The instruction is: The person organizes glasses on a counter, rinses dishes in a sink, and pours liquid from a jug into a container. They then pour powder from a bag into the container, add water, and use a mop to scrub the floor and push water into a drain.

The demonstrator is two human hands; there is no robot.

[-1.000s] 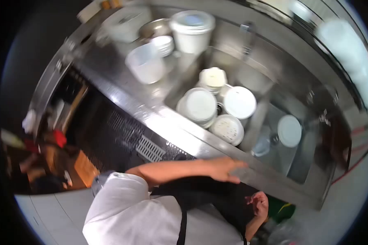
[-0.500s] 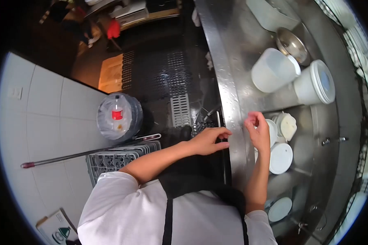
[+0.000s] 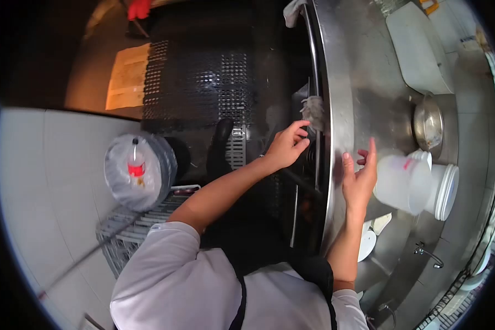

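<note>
My left hand (image 3: pixel 286 146), fingers parted and empty, hangs near a grey rag (image 3: pixel 314 111) at the edge of the steel counter (image 3: pixel 363 82); beside a translucent tub (image 3: pixel 404 184) on it, my right hand (image 3: pixel 361 184) opens, empty. A careless sweep could topple the tub.

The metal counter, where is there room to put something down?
The metal counter looks bare between its front edge, the white box, the metal bowl and the right hand. It's crowded where the bowl, cloudy jug and white bucket bunch together.
</note>
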